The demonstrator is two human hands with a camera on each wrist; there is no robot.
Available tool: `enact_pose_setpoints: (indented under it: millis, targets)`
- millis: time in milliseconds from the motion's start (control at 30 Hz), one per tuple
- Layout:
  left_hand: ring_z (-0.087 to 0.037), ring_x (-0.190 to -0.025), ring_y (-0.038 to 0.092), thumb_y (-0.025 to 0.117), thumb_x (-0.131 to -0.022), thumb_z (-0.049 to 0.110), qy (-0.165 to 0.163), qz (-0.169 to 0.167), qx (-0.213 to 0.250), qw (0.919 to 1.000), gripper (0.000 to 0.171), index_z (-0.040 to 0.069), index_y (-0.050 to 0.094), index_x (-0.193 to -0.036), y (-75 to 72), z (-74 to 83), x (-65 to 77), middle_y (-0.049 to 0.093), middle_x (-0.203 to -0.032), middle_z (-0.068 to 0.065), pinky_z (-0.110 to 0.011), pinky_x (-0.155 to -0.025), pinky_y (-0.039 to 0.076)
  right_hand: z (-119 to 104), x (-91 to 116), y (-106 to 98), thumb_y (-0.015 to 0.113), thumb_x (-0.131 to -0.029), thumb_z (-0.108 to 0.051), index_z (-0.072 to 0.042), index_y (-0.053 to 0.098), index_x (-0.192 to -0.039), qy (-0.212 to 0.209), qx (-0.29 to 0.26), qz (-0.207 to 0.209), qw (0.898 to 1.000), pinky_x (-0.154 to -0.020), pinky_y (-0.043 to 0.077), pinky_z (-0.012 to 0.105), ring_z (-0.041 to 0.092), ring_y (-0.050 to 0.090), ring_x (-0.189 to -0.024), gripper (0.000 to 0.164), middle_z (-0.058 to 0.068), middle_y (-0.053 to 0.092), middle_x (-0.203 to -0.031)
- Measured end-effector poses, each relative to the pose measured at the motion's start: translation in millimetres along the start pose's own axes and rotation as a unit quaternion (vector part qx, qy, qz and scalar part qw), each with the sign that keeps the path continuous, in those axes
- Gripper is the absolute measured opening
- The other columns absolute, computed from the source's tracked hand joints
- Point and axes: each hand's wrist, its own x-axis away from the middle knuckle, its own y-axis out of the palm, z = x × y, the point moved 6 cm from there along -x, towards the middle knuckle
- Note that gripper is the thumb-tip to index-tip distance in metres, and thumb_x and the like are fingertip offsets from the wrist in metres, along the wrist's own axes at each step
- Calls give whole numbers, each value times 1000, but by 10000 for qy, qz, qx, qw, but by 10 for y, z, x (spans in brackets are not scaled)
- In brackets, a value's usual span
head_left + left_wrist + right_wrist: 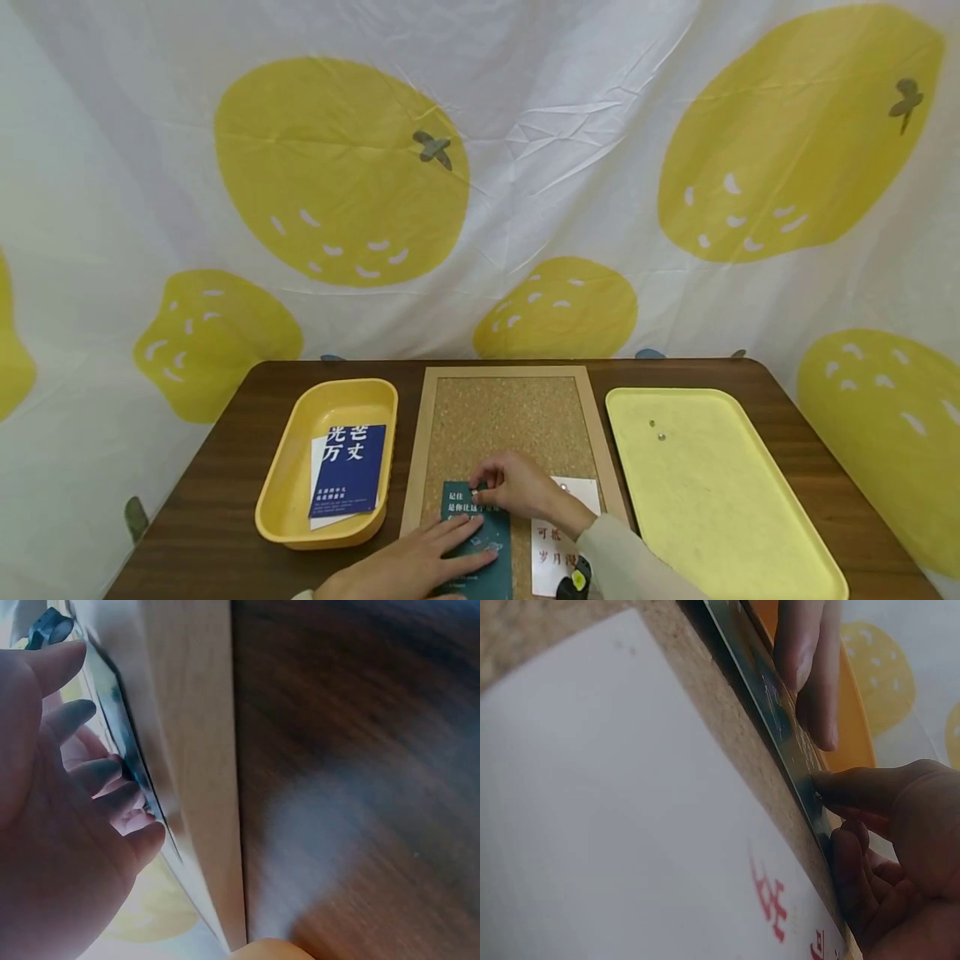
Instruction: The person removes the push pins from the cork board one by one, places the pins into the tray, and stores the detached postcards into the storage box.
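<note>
A dark green card (487,575) with white lettering lies on the lower part of a cork board (510,417). My left hand (408,558) rests across it, fingers spread and fairly straight, holding it flat. At the card's top edge my right hand (517,486) presses a small thumbtack (818,796) with thumb and forefinger; the fingers cover most of it. To the right, partly behind my right wrist, lies a white card (546,575) with red characters, a small tack near its top edge.
Left of the board stands a yellow basin (281,500) holding a blue card (348,475) over a white one. On the right, a pale yellow tray (720,500) carries two small tacks (662,437). The board's wooden frame (199,750) rises above the brown table (337,712).
</note>
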Motion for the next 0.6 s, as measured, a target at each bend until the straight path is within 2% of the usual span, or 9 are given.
enact_pose_setpoints:
  millis: [267,600]
  targets:
    - [-29,-152,18,49,-96,60,-43,-256,50,9997,73,34,21,-159,68,-54,-1,17,-166,-7,-57,-117,25,1,-6,-1,77,-86,-14,-14,75,-95,61,-6,-6,10000,-53,38,20,4,47,-60,9,-8,57,-70]
    - [-31,-152,14,51,-97,57,-10,-382,132,9992,74,32,18,-159,89,-36,4,14,-166,-9,-59,-117,22,1,-10,7,78,-86,-15,-13,75,-93,-20,48,14,10000,-54,39,19,2,47,-60,8,-10,56,-70]
